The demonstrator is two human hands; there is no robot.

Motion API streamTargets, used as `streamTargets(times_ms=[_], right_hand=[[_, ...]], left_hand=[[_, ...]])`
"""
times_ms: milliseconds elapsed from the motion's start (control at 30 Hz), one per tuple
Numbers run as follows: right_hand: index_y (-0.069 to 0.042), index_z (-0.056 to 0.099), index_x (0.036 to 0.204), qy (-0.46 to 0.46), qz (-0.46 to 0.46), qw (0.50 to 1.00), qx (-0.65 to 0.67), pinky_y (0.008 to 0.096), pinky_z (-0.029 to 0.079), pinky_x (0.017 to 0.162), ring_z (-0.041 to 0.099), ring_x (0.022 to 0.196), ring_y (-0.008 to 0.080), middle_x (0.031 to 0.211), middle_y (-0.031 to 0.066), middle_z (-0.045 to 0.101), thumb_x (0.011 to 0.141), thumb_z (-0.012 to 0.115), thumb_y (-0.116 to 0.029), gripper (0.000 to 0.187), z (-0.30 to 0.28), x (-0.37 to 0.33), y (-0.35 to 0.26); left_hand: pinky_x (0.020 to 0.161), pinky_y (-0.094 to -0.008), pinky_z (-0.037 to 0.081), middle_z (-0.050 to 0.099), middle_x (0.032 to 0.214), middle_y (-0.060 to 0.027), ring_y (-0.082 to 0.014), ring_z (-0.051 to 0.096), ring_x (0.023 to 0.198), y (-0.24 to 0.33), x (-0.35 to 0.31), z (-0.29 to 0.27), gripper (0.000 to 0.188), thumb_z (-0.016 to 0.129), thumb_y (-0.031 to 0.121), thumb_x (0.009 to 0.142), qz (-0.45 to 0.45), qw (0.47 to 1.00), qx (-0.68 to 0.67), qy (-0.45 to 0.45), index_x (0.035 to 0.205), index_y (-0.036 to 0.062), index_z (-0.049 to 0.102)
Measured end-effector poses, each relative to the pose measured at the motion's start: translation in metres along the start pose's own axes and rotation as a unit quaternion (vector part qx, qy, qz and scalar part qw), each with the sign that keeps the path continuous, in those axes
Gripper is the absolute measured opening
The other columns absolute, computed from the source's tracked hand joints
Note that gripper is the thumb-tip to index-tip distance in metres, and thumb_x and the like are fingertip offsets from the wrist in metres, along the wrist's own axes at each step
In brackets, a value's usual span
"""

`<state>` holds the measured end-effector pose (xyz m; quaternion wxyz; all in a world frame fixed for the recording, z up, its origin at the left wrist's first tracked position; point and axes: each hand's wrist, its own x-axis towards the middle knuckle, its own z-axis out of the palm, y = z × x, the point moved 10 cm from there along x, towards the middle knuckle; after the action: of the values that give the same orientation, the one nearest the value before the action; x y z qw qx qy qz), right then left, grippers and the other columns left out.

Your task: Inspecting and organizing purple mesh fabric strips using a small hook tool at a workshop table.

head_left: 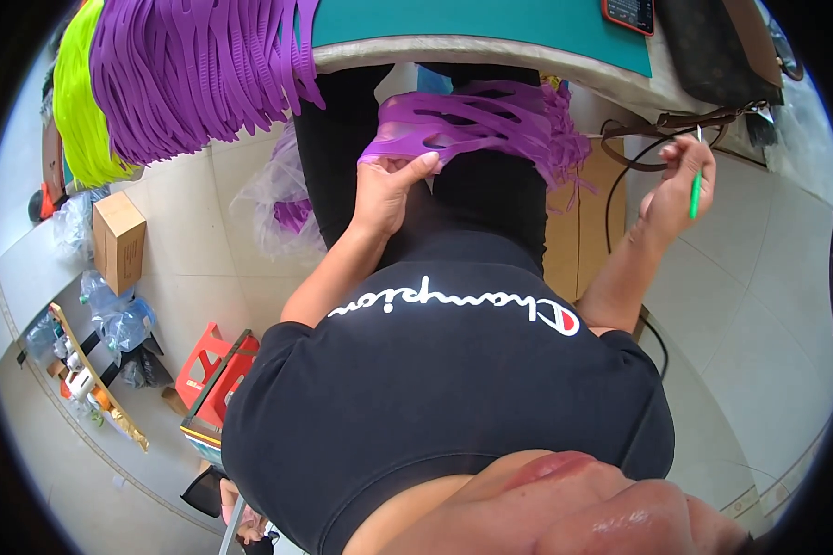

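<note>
Head view: by the table (491, 48), across my thighs (491, 205), lies the purple sheet (467, 139); my left hand (381, 192) pinches its near edge, and I'd hold it taut; my right hand (668, 196), well apart, grips a green tool (695, 194), its tip best kept clear of my thumb.

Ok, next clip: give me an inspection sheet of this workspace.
Surface: green mat on the table, its front edge pale.
Job's things: slotted purple sheet across the lap; purple strips and yellow-green strips hang over the table edge.
Clutter: phone in a red case and dark bag, both at the table's right.
Grippers: bare hands; left hand pinches the sheet, right hand holds a green-handled tool, off the sheet.
Cables: black cable near the right forearm.
Surroundings: tiled floor, cardboard box, red stool.
</note>
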<state>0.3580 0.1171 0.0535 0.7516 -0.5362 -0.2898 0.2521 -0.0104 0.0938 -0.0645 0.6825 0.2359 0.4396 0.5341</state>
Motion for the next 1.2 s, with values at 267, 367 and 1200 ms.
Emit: streamTargets(times_ms=[267, 367, 1200], right_hand=[[-0.001, 0.065, 0.102, -0.455, -0.149, 0.853, -0.206, 0.0296, 0.051, 0.068, 0.064, 0.076, 0.0199, 0.092, 0.0108, 0.064, 0.078, 0.078, -0.008, 0.028, 0.14, -0.146, 0.025], [-0.001, 0.065, 0.103, -0.459, -0.157, 0.855, -0.185, 0.0296, 0.051, 0.068, 0.065, 0.077, 0.0203, 0.09, 0.0108, 0.065, 0.079, 0.076, -0.007, 0.026, 0.143, -0.16, 0.044], [-0.002, 0.071, 0.101, -0.197, -0.05, 0.806, -0.557, 0.0255, 0.046, 0.064, 0.058, 0.07, 0.0109, 0.081, 0.0046, 0.066, 0.089, 0.069, -0.019, 0.021, -0.056, 0.048, -0.058]], left_hand=[[0.082, -0.029, 0.054, 0.068, 0.102, -0.0098, -0.0153, 0.066, 0.089, 0.012, -0.006, 0.036, 0.031, 0.072, -0.002, 0.083, 0.018, 0.999, 0.03, -0.038, 0.112, -0.0018, 0.061], [0.084, -0.0296, 0.054, 0.068, 0.103, -0.0103, -0.0157, 0.066, 0.09, 0.014, -0.009, 0.035, 0.029, 0.071, -0.002, 0.084, 0.038, 0.998, 0.027, -0.05, 0.111, -0.0022, 0.061], [0.08, -0.0285, 0.05, 0.063, 0.104, -0.0065, -0.0153, 0.062, 0.09, -0.006, -0.02, -0.034, 0.067, 0.072, -0.004, 0.077, 0.009, 0.997, 0.054, -0.063, 0.138, -0.0017, 0.045]])
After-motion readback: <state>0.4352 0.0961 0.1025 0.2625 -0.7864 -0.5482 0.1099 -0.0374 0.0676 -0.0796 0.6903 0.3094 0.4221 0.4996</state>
